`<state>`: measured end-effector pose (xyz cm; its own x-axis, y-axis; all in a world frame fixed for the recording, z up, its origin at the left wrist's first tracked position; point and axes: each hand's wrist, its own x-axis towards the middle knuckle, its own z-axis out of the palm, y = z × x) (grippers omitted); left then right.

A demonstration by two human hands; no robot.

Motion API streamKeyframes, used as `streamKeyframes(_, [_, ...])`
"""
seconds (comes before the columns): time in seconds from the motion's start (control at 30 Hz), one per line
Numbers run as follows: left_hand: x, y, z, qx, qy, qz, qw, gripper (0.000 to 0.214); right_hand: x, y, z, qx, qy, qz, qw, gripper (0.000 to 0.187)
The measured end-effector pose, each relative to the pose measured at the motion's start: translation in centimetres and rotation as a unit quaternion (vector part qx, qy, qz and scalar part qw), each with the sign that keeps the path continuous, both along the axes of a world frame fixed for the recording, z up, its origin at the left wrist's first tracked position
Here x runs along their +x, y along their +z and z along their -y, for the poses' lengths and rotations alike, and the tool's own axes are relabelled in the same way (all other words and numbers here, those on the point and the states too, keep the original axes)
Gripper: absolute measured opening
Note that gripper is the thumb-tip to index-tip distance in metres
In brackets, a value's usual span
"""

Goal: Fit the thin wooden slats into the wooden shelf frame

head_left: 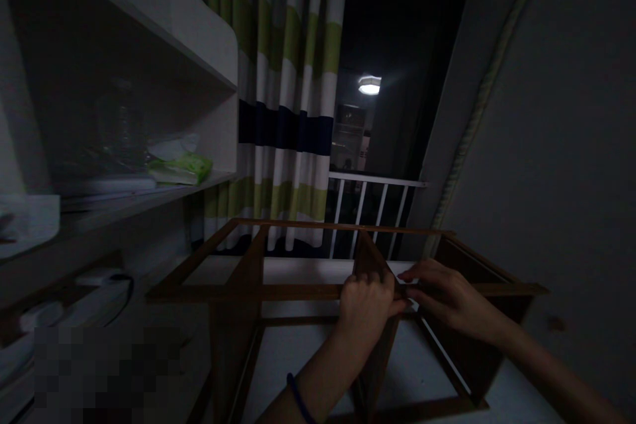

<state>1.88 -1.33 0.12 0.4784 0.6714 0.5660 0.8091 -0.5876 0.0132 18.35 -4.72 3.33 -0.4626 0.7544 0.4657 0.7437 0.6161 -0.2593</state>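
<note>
While my left hand [366, 298] grips the near rail [298, 292] of the wooden frame [368, 253] before the curtain [293, 165], my right hand [454, 298] pinches narrowly by that rail, holding what I cannot tell, seemingly adjusting something there, so the next move calls for steady bracing.

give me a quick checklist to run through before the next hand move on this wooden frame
Left hand on the near upper rail: ok, closed over it.
Right hand at that rail: ok, fingertips beside the divider.
What the right hand holds: cannot tell, too dark.
Joint of rail and divider: cannot tell, partly covered.
Lighting on the wooden frame: not ok, very dim.
Blue wristband clear of the rail: ok.
</note>
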Motion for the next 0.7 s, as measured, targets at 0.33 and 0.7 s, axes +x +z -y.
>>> streamKeyframes(0.33, [0.0, -6.7, 1.8, 0.22, -0.098, 0.194, 0.951, 0.017, 0.8, -0.7, -1.0, 0.012, 0.05, -0.029, 0.998, 0.019])
streamKeyframes(0.7, [2.6, -8.7, -0.9, -0.172, -0.166, 0.562, 0.792, 0.045, 0.6, -1.4, -1.3, -0.039, -0.015, -0.124, 0.991, 0.009])
